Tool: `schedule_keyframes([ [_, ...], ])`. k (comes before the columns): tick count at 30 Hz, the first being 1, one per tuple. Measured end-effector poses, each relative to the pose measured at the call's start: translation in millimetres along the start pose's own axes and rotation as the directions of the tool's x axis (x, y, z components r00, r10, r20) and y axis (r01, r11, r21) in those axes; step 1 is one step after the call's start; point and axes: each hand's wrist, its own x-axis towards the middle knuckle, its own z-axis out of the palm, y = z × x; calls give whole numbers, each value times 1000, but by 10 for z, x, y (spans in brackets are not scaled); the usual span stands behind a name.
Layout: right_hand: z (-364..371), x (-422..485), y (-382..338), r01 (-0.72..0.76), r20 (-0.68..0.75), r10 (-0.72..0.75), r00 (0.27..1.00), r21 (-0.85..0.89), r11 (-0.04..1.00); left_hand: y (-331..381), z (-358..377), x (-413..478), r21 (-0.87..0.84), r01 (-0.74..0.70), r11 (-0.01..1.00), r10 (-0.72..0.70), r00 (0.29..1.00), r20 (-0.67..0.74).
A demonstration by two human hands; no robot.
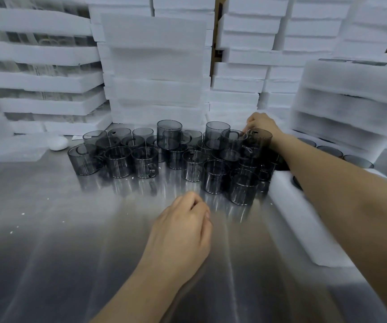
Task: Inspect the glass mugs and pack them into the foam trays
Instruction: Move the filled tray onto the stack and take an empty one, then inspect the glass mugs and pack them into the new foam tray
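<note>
Head view. A white foam tray at the right of the brushed-steel table holds smoky grey glass mugs in its far pockets. More mugs of this kind cluster at the table's centre, some stacked. The right hand reaches far, fingers curled at a stacked mug; whether it grips cannot be told. The left hand rests near, loosely curled, holding nothing.

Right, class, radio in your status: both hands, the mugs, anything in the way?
Left hand loosely curled, empty, on the steel table. Right hand reaching a rear stacked mug, grip unclear. Foam tray under the right forearm.
</note>
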Motion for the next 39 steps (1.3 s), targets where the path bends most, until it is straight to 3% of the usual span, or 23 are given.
schedule_keyframes([
  [4,-59,-35,-42,39,-149,-34,988,27,999,-7,4,-3,2,1,1000,-1,1000,0],
  [8,-101,-40,-111,140,-271,-164,949,-105,985,-11,10,6,5,1,1000,-1,1000,6],
  [12,-155,-60,-159,100,-377,-180,909,-222,970,-19,18,-1,-4,1,1000,-1,1000,1],
  [16,-351,-82,-273,-3,-586,-100,804,-173,985,-31,36,-5,3,-5,1000,5,1000,-13],
  [20,-709,-169,-564,-54,-747,30,664,-7,999,-48,38,-4,20,-11,1000,12,999,-38],
  [24,-1159,-477,-784,-43,-765,40,642,17,999,-54,21,1,48,3,999,-1,999,-38],
  [28,-1597,-1134,-1162,66,-866,-3,500,35,997,-76,20,26,33,31,999,-29,997,-71],
  [30,-1653,-1587,-1477,194,-872,-103,478,-10,981,-74,-24,49,-98,117,988,-128,985,-119],
  [32,-1597,-2046,-1797,349,-788,-303,535,-120,929,-57,-147,36,-336,260,905,-347,909,-230],
  [34,-1486,-2428,-2042,500,-603,-488,630,-165,850,-119,-315,-29,-486,382,786,-579,729,-365],
  [36,-1310,-2689,-2159,593,-438,-552,710,-53,804,-240,-509,-100,-636,387,667,-713,579,-396],
  [39,-903,-2961,-2239,607,-262,-560,786,161,778,-465,-754,-154,-774,385,503,-845,406,-347],
])
